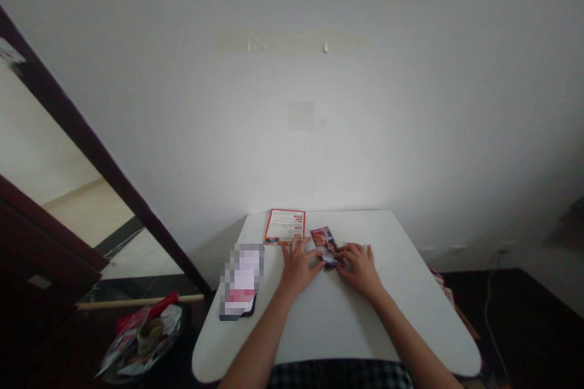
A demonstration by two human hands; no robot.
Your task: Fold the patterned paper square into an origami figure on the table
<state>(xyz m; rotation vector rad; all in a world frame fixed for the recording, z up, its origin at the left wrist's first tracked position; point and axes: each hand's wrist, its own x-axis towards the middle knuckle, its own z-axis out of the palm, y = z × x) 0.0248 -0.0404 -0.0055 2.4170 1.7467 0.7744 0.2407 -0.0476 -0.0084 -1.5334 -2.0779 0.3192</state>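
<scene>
A small colourful printed leaflet [325, 242] lies on the white table [401, 310] near its far edge. My left hand [298, 264] rests flat beside the leaflet's left side, fingers stretched out and touching its near end. My right hand [360, 264] lies at the leaflet's near right corner, its fingers curled and pinching the paper's edge. Both forearms reach in from the near edge of the table.
A red-bordered white card [285, 226] lies at the table's far edge, left of the leaflet. A blurred-out flat object [241, 282] sits at the table's left edge. A bin bag full of rubbish [141, 334] stands on the floor at left. A white wall rises behind the table.
</scene>
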